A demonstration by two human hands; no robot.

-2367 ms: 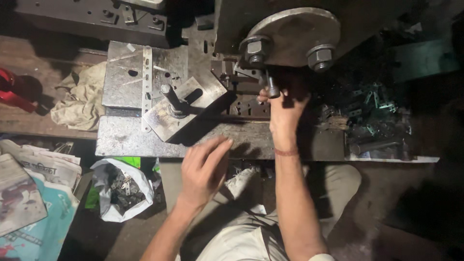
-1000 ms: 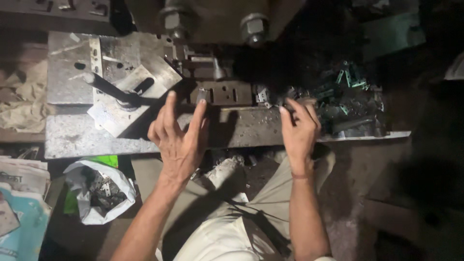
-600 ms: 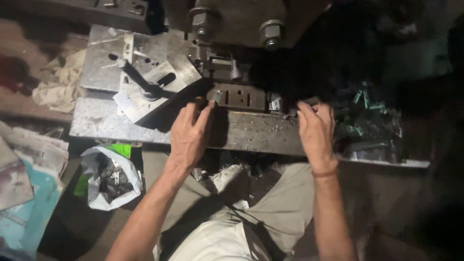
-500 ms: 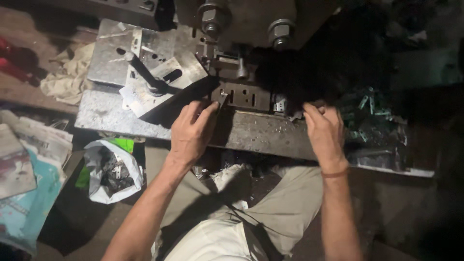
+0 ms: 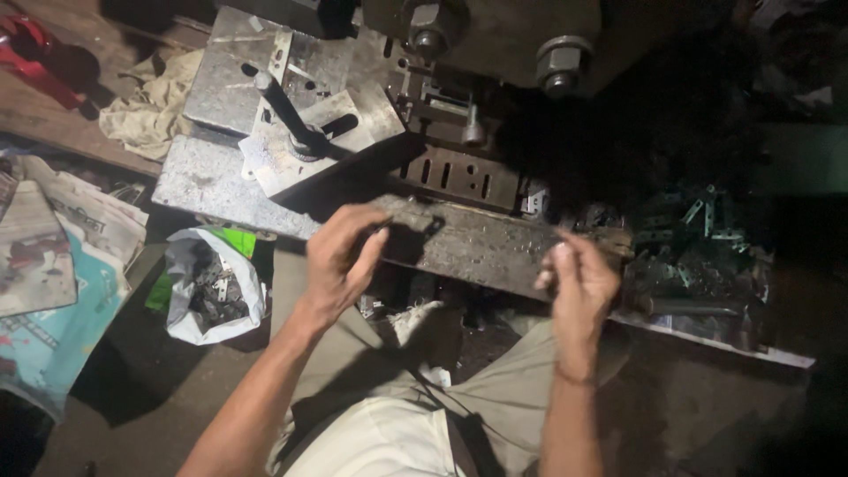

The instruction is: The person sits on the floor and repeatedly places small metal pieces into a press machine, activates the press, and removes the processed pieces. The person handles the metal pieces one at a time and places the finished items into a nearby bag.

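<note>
Dim workshop light falls on a grey steel press bed (image 5: 212, 181) with a heavy dark machine head (image 5: 495, 35) above it, two large hex nuts showing on its underside. On the bed sits a square metal plate with a black lever handle (image 5: 305, 132), and beside it a dark slotted die block (image 5: 455, 177). The left hand (image 5: 340, 265) hovers over the front edge of the bed, fingers loosely curled and parted, gripping nothing that can be seen. The right hand (image 5: 579, 283) is raised near the bed's right end, fingertips drawn together; whether it pinches a small part I cannot tell. Right of it lies a pile of small greenish metal brackets (image 5: 698, 238). On the floor at left stand a white plastic bag of metal pieces (image 5: 212, 287), crumpled newspapers (image 5: 53, 256) and a beige rag (image 5: 150, 106).
</note>
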